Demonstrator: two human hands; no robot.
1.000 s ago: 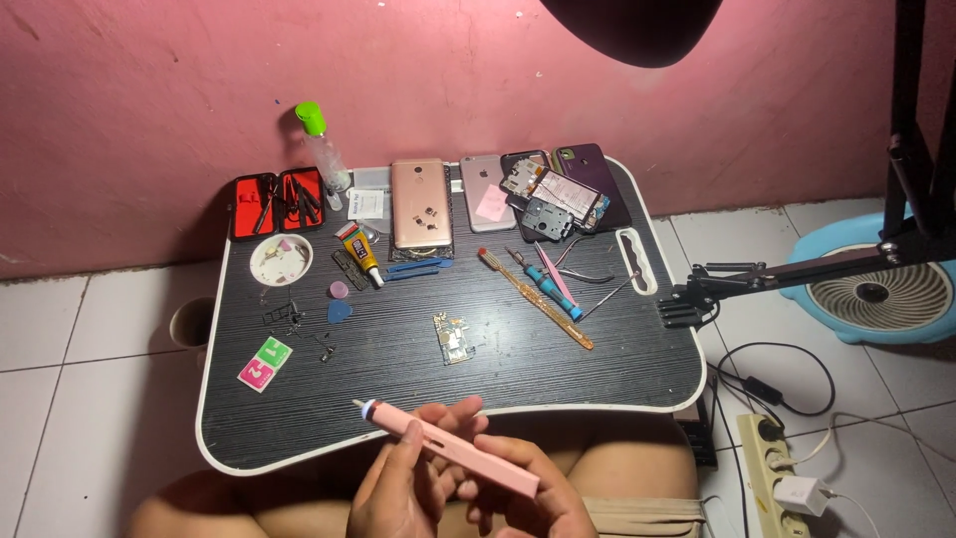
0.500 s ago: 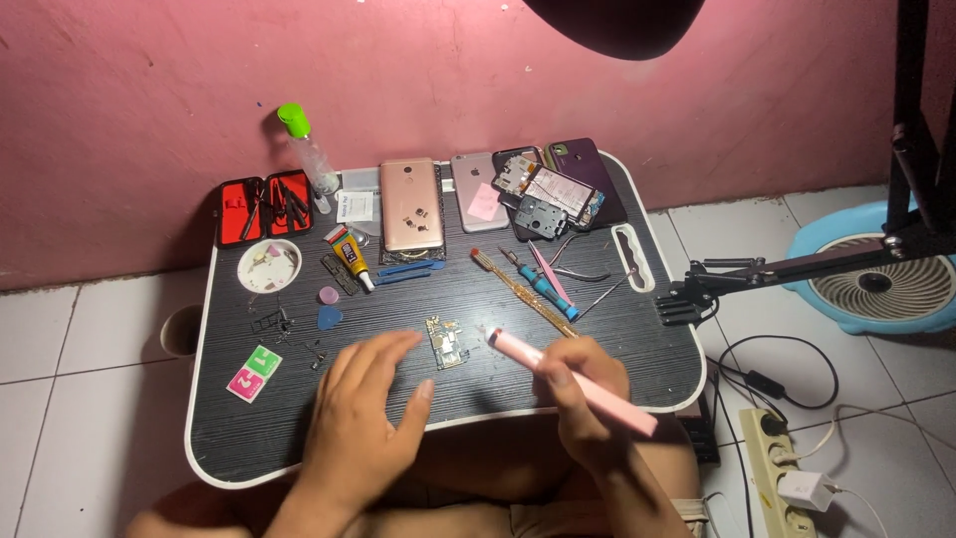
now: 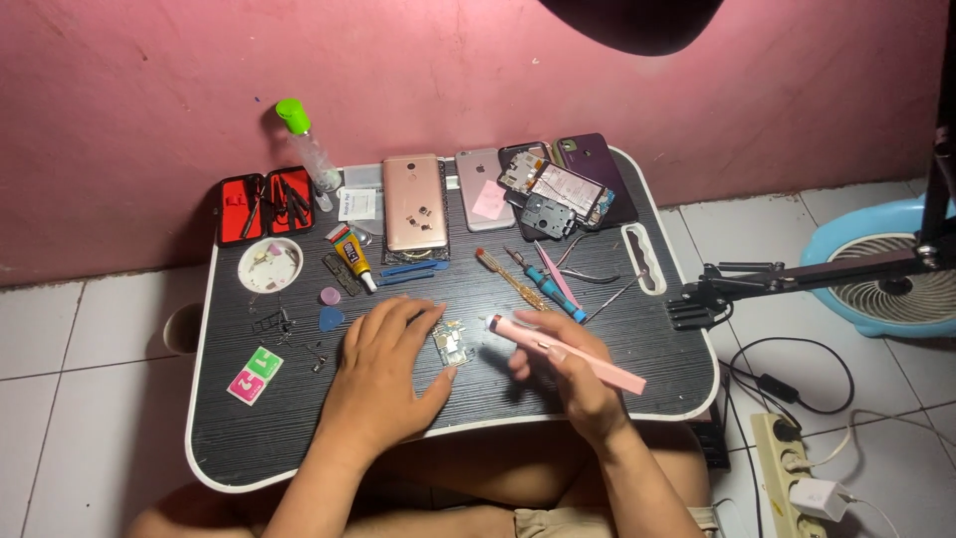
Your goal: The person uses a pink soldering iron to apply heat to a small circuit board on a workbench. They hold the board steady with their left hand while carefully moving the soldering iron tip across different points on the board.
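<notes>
Left hand (image 3: pixel 383 374) lies flat, palm down, on the black table (image 3: pixel 249 438), fingers spread and holding nothing; its fingertips touch the near-left side of the small circuit board (image 3: pixel 451 344). Right hand (image 3: pixel 568 374) is closed around the pink driver (image 3: pixel 566 354), gripping it about mid-body.

Driver's long axis runs from lower right to upper left, tip end pointing at the board. Tip sits just right of the board, apart from it, slightly raised as far as I can tell. So the board lies left of the driver tip, between the two hands; the left hand is nearer, in contact.

Room: bare table near and right of the board. The near table edge is close under both wrists.

Left of the left hand: green-pink packet (image 3: pixel 255 375), blue pick (image 3: pixel 331 319), small loose parts.

Beyond the board: row of hand tools (image 3: pixel 543 284), glue tube (image 3: pixel 351 255), white dish (image 3: pixel 270 264).

Far edge: rose-gold phone (image 3: pixel 413 202), second phone (image 3: pixel 484 189), stack of opened phones (image 3: pixel 568 184), red tool case (image 3: pixel 264 204), green-capped bottle (image 3: pixel 304 144).

Off the table on the right: clamp arm (image 3: pixel 797 279), fan (image 3: pixel 896 284), power strip (image 3: pixel 797 478).
</notes>
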